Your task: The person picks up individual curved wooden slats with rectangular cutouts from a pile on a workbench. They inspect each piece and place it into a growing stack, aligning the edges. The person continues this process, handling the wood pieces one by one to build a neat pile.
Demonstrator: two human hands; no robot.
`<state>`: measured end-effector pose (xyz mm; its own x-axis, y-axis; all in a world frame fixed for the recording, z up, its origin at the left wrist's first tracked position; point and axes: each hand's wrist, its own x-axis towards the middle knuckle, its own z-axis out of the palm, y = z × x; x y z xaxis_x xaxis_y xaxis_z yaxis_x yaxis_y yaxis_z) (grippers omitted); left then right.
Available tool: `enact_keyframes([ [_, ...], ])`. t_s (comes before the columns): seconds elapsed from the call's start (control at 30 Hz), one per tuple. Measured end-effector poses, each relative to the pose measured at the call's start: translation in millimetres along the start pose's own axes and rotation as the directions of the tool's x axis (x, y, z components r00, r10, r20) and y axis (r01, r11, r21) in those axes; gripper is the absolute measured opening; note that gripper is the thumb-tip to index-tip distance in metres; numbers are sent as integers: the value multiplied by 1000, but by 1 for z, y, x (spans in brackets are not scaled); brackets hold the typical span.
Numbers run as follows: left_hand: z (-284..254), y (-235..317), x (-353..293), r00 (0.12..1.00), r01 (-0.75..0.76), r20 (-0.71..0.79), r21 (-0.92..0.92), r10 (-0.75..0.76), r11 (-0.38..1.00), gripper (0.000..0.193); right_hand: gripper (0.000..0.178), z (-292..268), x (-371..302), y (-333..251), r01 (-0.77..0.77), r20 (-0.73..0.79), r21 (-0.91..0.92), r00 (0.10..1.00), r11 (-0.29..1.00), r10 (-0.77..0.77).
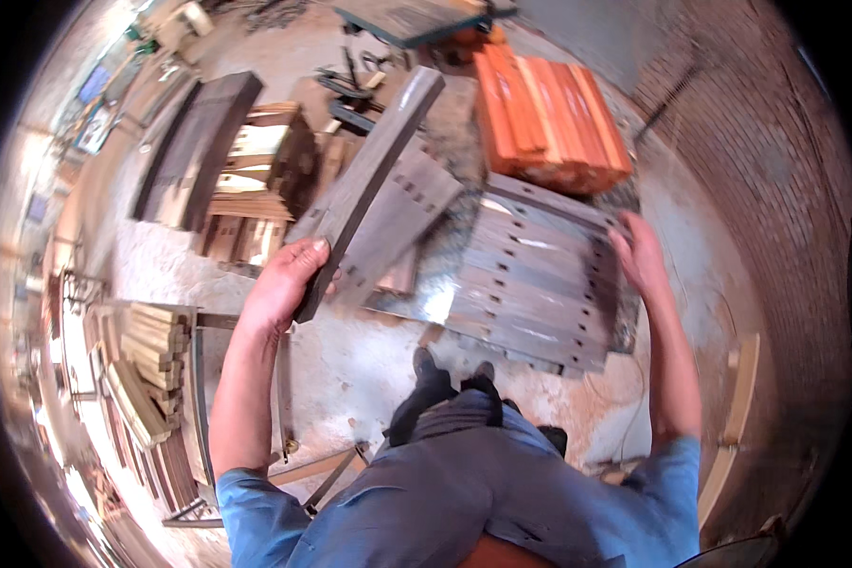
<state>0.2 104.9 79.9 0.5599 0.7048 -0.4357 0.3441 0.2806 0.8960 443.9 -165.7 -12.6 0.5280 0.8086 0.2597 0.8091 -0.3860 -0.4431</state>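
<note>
Across the right part of the mottled surface (442, 241) lies a broad row of grey-brown slats (530, 275), side by side, with small dark holes near their ends. Toward the far right corner sits a stack of orange-red boards (554, 118); nearer the left edge, holed planks (395, 216) lie aslant. The dark beam (369, 178) is raised over these planks, left of the row. Its long axis runs from my left grip forward and to the right, most of its length beyond my fingers. My left hand (298, 273) is clamped on its near end, thumb over the wood, forearm stretched forward; my right is well apart from it. My right hand (640, 251), arm bowed outward, is at the row's far right corner; whether its fingers grasp or merely rest there, I cannot tell.
</note>
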Motion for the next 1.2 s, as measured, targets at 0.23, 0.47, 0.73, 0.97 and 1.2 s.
enact_keyframes([
  [0.23,-105,51,-5,833,-249,-403,336,378,908,29,47,60,-9,37,-26,14,-185,999,982,29],
  [0.47,-209,74,51,402,336,-442,886,802,320,38,53,71,13,22,-46,58,-283,996,958,66],
  [0.73,-259,78,95,404,517,-554,795,728,319,38,55,73,25,18,-88,102,-294,987,952,123],
  [0.97,-266,85,104,419,602,-513,775,749,194,34,52,78,23,26,-25,90,-326,994,945,57],
  [1.2,-356,76,118,777,409,-165,866,608,-287,35,40,76,36,34,-19,100,-408,993,913,66],
])
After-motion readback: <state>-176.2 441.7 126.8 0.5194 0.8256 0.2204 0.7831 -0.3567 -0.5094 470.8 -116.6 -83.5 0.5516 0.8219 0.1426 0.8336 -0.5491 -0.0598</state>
